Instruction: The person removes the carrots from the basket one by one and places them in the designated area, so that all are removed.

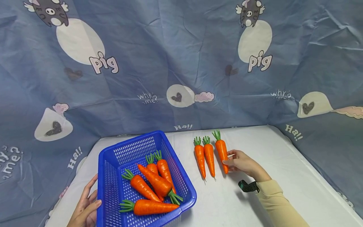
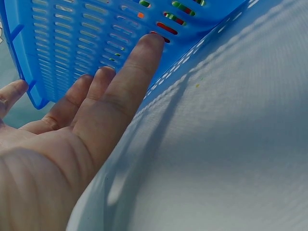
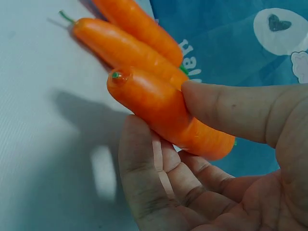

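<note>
My right hand [image 1: 241,162] pinches an orange carrot [image 1: 221,149] with a short green top, thumb on one side and fingers on the other, near its tapered end. In the right wrist view the thumb and fingers straddle this carrot [image 3: 159,106]. Whether it touches the table cannot be told. Two similar carrots lie side by side to its left, the nearer one [image 1: 209,156] and the farther one [image 1: 199,157]. My left hand [image 1: 85,208] rests against the outer left side of a blue plastic basket [image 1: 185,179], its extended fingers [image 2: 127,82] touching the slotted wall.
Several carrots lie loosely inside the basket, one [image 1: 156,179] across the others. The white table [image 1: 215,205] meets a blue printed cloth [image 1: 147,110] at the back and sides. A black band [image 1: 248,186] is on the right wrist.
</note>
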Action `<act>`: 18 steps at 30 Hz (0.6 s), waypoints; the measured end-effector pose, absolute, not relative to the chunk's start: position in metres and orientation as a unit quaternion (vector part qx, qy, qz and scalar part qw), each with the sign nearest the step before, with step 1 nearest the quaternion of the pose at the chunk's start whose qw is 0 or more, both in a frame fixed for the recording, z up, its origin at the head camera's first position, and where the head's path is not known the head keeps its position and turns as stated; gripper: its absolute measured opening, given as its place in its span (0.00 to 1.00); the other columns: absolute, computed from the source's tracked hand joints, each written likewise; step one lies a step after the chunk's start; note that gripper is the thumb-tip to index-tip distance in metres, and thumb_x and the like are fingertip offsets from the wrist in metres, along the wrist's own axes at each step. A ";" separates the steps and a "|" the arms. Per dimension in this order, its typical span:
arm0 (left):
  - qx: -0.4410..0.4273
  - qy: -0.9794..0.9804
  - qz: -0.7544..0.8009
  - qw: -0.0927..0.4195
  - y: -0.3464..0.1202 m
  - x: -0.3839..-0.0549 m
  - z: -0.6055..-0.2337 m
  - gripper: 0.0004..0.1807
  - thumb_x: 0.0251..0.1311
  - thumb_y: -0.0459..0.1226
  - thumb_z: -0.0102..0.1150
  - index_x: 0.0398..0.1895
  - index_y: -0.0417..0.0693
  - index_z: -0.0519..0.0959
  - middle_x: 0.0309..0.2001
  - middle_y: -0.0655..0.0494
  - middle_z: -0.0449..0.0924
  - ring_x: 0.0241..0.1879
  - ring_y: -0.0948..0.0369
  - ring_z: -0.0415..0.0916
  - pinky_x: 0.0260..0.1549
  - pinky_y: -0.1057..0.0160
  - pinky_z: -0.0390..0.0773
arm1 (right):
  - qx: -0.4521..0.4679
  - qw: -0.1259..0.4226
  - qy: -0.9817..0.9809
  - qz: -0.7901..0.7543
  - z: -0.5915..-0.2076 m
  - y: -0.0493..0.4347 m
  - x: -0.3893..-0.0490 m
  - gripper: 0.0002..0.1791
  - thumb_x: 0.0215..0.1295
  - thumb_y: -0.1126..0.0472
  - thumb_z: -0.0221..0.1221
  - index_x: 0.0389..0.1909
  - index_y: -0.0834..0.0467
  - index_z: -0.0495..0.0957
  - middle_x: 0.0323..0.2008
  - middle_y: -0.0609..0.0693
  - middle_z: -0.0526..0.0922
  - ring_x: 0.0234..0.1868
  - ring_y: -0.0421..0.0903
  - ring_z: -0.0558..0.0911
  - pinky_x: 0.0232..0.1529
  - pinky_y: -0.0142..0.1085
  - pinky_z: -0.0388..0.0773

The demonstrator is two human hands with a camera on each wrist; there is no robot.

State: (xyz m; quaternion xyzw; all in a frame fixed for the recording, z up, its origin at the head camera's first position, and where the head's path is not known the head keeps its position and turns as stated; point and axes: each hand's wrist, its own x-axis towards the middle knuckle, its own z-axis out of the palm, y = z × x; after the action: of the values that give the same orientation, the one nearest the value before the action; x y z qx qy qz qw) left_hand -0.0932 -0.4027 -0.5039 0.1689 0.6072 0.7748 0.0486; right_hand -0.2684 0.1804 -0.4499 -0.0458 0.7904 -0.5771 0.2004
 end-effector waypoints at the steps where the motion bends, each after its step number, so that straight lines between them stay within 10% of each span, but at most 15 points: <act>1: 0.171 0.606 0.775 0.049 -0.403 -0.093 -0.504 0.41 0.81 0.27 0.27 0.86 0.76 0.36 0.70 0.64 0.78 0.62 0.59 0.84 0.50 0.46 0.90 | -0.045 0.199 0.795 -0.571 -0.451 0.181 -0.269 0.33 0.71 0.64 0.66 0.68 0.75 0.62 0.42 0.54 0.77 0.37 0.45 0.82 0.40 0.34 0.86; 18: 0.187 0.594 0.781 0.055 -0.403 -0.093 -0.503 0.42 0.81 0.26 0.26 0.86 0.76 0.36 0.71 0.63 0.77 0.63 0.58 0.84 0.52 0.46 0.90 | -0.023 0.183 0.828 -0.530 -0.456 0.177 -0.270 0.31 0.70 0.64 0.68 0.64 0.77 0.66 0.38 0.54 0.76 0.35 0.44 0.82 0.40 0.34 0.87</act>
State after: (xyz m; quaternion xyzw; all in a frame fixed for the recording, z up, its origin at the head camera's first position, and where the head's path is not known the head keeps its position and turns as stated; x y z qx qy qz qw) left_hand -0.0930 -0.4028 -0.5032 0.1871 0.5935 0.7808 0.0551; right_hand -0.2704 0.1773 -0.4557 -0.0233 0.8276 -0.5302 0.1826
